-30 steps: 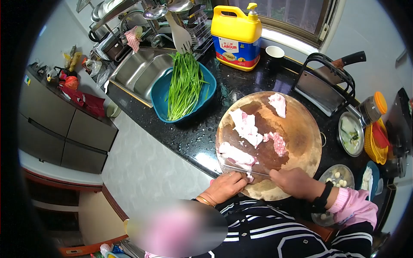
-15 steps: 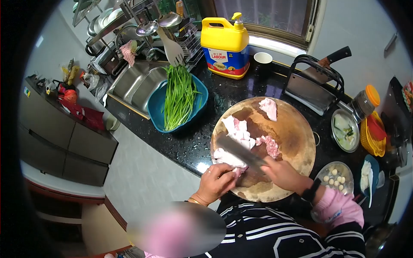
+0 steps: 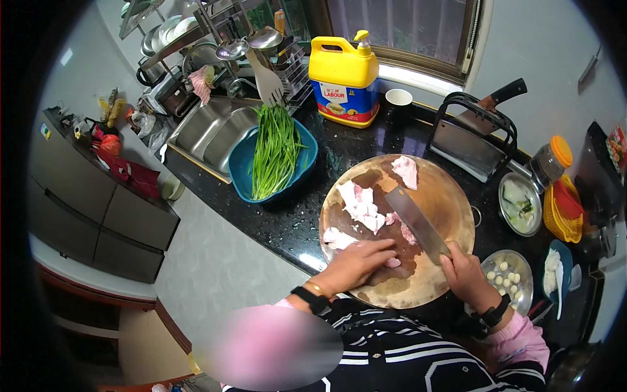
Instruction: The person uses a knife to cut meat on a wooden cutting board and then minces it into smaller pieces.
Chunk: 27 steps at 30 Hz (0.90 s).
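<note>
My right hand [image 3: 465, 273] is closed around the handle of a cleaver [image 3: 418, 222], whose blade slants up and left over the round wooden chopping board [image 3: 450, 209]. Beside the blade lies some chopped pink meat [image 3: 407, 234], partly covered by it. My left hand [image 3: 360, 264] stretches its fingers across the near side of the board, over a small piece of meat [image 3: 392, 262] that shows at the fingertips. Pale fatty meat [image 3: 338, 238] sits just behind this hand. Further back are more pale pieces [image 3: 361, 206] and a separate chunk [image 3: 405, 171].
A blue basin [image 3: 307, 160] of long green stalks [image 3: 274, 150] stands left of the board, near the sink [image 3: 219, 134]. Behind are a yellow jug [image 3: 343, 72] and a knife rack [image 3: 509, 124]. Metal dishes [image 3: 520, 204] line the right side.
My right hand has drawn back to the right, and the cleaver now points up and left at a steeper slant. My left hand has moved right, its fingers now stretched out.
</note>
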Available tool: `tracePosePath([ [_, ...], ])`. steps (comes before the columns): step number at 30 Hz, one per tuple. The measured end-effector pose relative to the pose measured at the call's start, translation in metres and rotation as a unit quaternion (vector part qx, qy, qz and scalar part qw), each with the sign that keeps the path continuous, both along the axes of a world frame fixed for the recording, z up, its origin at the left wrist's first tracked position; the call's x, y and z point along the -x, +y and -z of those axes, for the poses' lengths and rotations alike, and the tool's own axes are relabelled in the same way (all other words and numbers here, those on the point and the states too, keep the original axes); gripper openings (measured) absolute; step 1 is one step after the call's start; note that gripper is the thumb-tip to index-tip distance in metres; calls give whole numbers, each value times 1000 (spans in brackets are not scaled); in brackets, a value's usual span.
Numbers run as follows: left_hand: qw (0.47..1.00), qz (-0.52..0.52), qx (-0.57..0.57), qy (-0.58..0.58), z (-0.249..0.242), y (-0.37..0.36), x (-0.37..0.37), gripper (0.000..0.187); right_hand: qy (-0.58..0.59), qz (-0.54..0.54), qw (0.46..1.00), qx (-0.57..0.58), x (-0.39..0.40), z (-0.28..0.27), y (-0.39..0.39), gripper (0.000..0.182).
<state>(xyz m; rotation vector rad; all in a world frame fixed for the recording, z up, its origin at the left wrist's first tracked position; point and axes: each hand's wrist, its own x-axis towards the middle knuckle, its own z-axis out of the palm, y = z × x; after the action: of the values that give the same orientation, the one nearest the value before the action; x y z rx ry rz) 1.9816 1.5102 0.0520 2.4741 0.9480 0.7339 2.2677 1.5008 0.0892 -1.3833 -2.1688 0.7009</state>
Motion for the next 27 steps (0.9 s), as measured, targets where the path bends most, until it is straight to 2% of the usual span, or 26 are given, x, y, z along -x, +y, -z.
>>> tracePosePath([
  [1,998,-43,3,-51,-2,-5,11,35,-1,-6,1000,2,0,-2,-1,14],
  [3,979,-189,-67,-25,21,-20,46,34,-1,-11,1000,9,3,-6,-5,15],
  [5,955,-283,-85,-26,22,-30,65,30,29,-63,996,55,10,-14,-5,18],
  [6,951,-297,-86,-20,25,-36,69,28,29,-65,996,57,11,-16,-7,18],
  [8,945,-315,-86,-14,30,-43,73,27,45,-133,981,132,15,-20,-7,23],
  [11,950,-293,-107,7,28,-50,67,25,12,-128,979,156,6,-14,-21,26],
  [13,965,-221,-140,30,24,-52,56,25,-28,-114,979,164,-7,-8,-29,28],
  [15,983,-122,-136,27,28,-48,41,26,-21,-74,975,209,-16,-8,-34,28],
  [17,982,-36,-180,52,17,-36,17,27,-8,-41,975,220,-17,-14,-38,27],
  [19,977,-24,-194,83,20,-24,-2,28,5,-1,974,229,-21,-16,-43,26],
  [21,971,-9,-211,113,19,-14,-9,30,-5,12,986,167,-24,-11,-45,26],
  [23,983,-39,-136,113,15,-10,2,33,-10,24,988,153,-26,-9,-48,26],
  [25,984,-48,-110,131,9,-9,3,30,-11,-5,988,153,-26,-7,-49,26],
  [27,991,-29,-119,58,7,-9,-7,29,-4,5,990,143,-28,1,-47,25],
])
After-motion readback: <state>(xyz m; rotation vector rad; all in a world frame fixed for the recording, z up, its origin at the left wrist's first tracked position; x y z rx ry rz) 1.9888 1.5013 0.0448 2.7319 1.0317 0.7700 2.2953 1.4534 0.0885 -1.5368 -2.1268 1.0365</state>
